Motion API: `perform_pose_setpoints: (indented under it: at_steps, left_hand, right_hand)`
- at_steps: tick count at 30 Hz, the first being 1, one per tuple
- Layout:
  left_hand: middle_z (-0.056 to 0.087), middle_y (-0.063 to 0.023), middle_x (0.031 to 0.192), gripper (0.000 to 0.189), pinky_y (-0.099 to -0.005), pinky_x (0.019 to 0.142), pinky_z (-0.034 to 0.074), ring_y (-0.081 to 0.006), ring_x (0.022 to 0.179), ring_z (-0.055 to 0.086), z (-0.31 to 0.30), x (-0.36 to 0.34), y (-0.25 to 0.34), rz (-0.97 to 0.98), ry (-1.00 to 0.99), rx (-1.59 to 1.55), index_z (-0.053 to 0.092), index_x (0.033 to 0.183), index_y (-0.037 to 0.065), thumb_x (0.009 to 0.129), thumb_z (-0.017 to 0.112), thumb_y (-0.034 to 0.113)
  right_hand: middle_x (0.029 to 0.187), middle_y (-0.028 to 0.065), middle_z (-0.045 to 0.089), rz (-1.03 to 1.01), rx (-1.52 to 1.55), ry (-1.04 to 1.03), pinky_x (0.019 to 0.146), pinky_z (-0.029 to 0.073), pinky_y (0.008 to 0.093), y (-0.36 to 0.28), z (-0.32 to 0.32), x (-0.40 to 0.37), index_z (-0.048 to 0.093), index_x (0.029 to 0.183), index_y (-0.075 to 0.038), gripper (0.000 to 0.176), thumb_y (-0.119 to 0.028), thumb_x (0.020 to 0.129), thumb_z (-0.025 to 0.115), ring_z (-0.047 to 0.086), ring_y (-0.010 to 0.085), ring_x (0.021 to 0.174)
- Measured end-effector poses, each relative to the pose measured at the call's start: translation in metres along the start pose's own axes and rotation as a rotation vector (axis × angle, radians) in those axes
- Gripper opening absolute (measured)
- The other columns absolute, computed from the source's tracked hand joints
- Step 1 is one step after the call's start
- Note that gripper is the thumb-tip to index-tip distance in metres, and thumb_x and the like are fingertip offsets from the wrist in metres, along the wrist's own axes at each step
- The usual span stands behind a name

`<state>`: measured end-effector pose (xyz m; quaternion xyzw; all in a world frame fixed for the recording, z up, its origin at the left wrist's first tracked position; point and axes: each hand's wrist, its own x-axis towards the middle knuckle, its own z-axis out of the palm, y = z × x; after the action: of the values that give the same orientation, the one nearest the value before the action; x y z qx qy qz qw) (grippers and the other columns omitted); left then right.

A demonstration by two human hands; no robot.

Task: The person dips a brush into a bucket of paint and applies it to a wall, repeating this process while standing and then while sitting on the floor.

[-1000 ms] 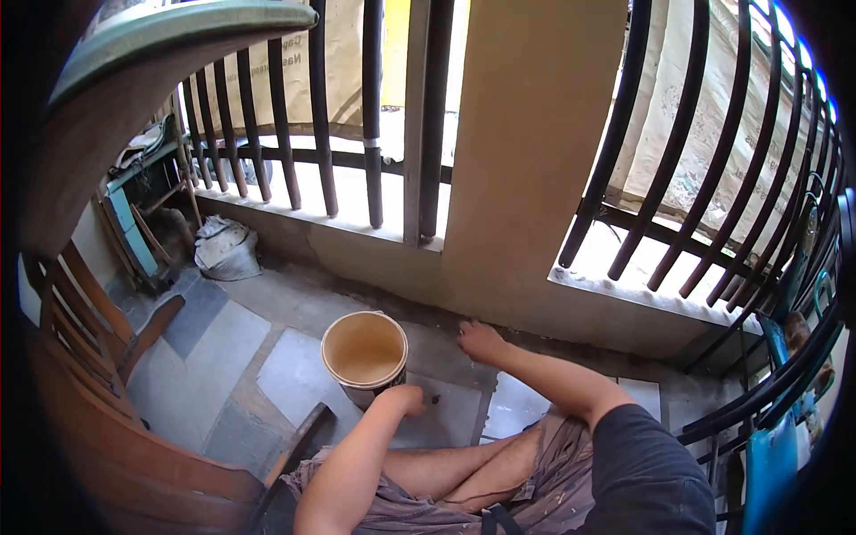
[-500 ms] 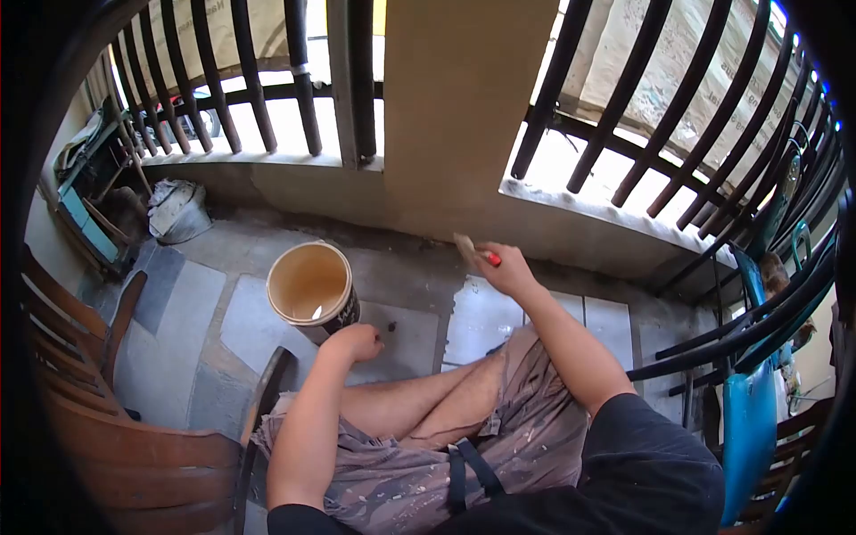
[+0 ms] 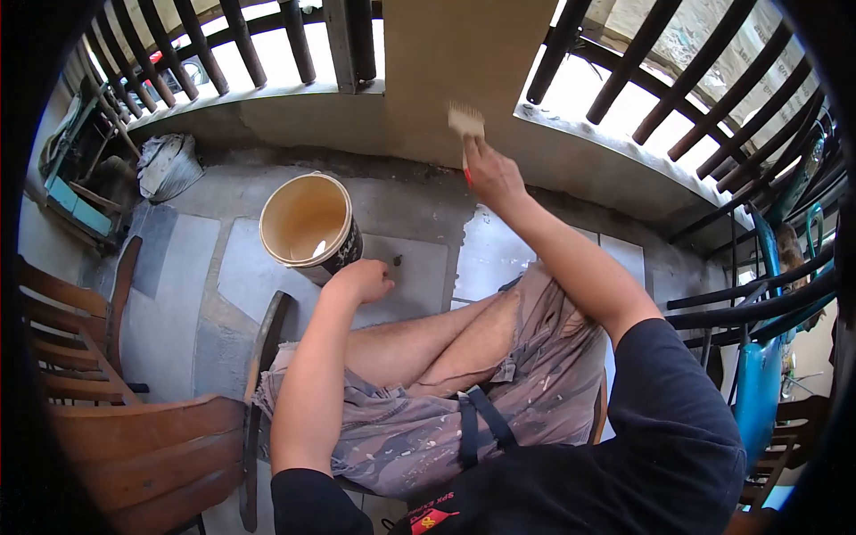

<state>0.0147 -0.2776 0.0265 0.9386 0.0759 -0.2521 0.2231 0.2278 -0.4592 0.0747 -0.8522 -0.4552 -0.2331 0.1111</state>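
Observation:
My right hand (image 3: 497, 178) is closed around a paintbrush (image 3: 466, 121) with a bit of red showing on its handle. The pale bristles point up and away, in front of the tan pillar (image 3: 437, 53) in this view. Nearer to me, my left hand (image 3: 359, 282) is curled into a loose fist beside my knee, with nothing showing in its fingers. Just beyond it stands an upright bucket (image 3: 355, 259), dark outside and cream inside, with a little whitish stuff at its bottom. A small dark speck (image 3: 397, 260) lies on the floor tile by my left fingers.
A low wall (image 3: 267, 125) with dark bars runs across the front. Wooden chairs (image 3: 160, 455) stand at left. A crumpled whitish bundle (image 3: 167, 167) sits by the wall. Blue and black metal frames (image 3: 758, 388) crowd the right side. Grey tiles (image 3: 178, 294) cover the floor.
My right hand has lifted the paintbrush from low by the wall's foot up toward the pillar, and its bristles now point upward. The view has tipped down slightly; my left hand stays by the bucket.

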Motion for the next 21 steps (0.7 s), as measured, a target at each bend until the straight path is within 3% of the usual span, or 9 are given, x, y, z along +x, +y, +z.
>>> perform_pose_setpoints:
  at_steps: [1,5,8,10,12,15,18,21]
  left_hand:
    - [0.063,-0.0181,0.104,0.036,-0.0404,0.086,0.047,-0.0334,0.099,0.059,-0.001,0.002,0.001,-0.006,0.005,0.013,0.062,0.105,0.002,0.083,0.056,0.029]
    - [0.062,-0.0190,0.106,0.039,-0.0401,0.087,0.046,-0.0340,0.099,0.059,-0.007,0.005,0.001,-0.019,-0.044,0.059,0.060,0.111,0.003,0.084,0.055,0.030]
    - [0.062,-0.0183,0.107,0.038,-0.0405,0.087,0.046,-0.0333,0.100,0.059,-0.012,0.005,0.005,-0.072,-0.058,0.076,0.061,0.111,0.004,0.084,0.055,0.030]
    - [0.062,-0.0180,0.107,0.037,-0.0408,0.086,0.047,-0.0330,0.100,0.059,-0.015,0.006,0.007,-0.091,-0.063,0.086,0.061,0.111,0.006,0.084,0.055,0.031]
    - [0.062,-0.0177,0.106,0.037,-0.0414,0.085,0.048,-0.0332,0.099,0.059,-0.011,0.013,0.004,-0.075,-0.082,0.113,0.061,0.110,0.006,0.084,0.055,0.031]
    - [0.063,-0.0175,0.105,0.037,-0.0424,0.083,0.048,-0.0337,0.097,0.060,-0.019,0.009,0.006,-0.069,-0.074,0.126,0.061,0.110,0.007,0.084,0.055,0.031]
    - [0.063,-0.0178,0.104,0.036,-0.0425,0.083,0.048,-0.0339,0.096,0.060,-0.017,0.008,0.005,-0.056,-0.067,0.120,0.062,0.109,0.006,0.084,0.054,0.030]
    - [0.063,-0.0180,0.104,0.035,-0.0426,0.083,0.048,-0.0338,0.096,0.060,-0.020,0.008,0.006,-0.049,-0.055,0.106,0.062,0.108,0.006,0.084,0.054,0.030]
  right_hand:
    - [0.104,0.0236,0.056,-0.096,-0.067,0.260,0.067,0.054,0.0358,-0.001,0.000,0.013,0.043,0.114,0.005,0.036,-0.009,0.082,0.051,0.063,0.0311,0.088]
    - [0.117,0.0218,0.053,-0.062,-0.102,0.261,0.075,0.054,0.0366,-0.006,0.021,0.055,0.041,0.121,0.005,0.040,-0.007,0.083,0.049,0.060,0.0298,0.096]
    - [0.116,0.0243,0.053,0.005,-0.231,0.126,0.065,0.056,0.0341,-0.009,0.061,0.064,0.043,0.120,0.006,0.042,-0.007,0.081,0.049,0.061,0.0295,0.097]
    - [0.102,0.0265,0.058,-0.093,-0.395,0.158,0.056,0.056,0.0341,-0.008,0.108,0.046,0.053,0.109,0.009,0.037,-0.014,0.079,0.051,0.063,0.0313,0.088]
    - [0.088,0.0266,0.062,-0.097,-0.416,0.020,0.053,0.054,0.0326,-0.012,0.135,0.027,0.058,0.103,0.009,0.036,-0.012,0.074,0.054,0.065,0.0321,0.078]
    - [0.080,0.0222,0.064,-0.090,-0.362,-0.048,0.053,0.054,0.0319,-0.026,0.165,0.007,0.063,0.092,0.007,0.029,-0.011,0.070,0.056,0.066,0.0305,0.070]
    - [0.077,0.0179,0.065,-0.145,-0.155,-0.239,0.054,0.054,0.0334,-0.026,0.143,0.027,0.066,0.079,0.001,0.017,-0.011,0.072,0.056,0.066,0.0289,0.070]
    - [0.078,0.0133,0.065,0.004,-0.182,-0.183,0.056,0.054,0.0358,-0.027,0.105,0.069,0.067,0.071,-0.006,0.013,-0.013,0.075,0.058,0.067,0.0271,0.073]
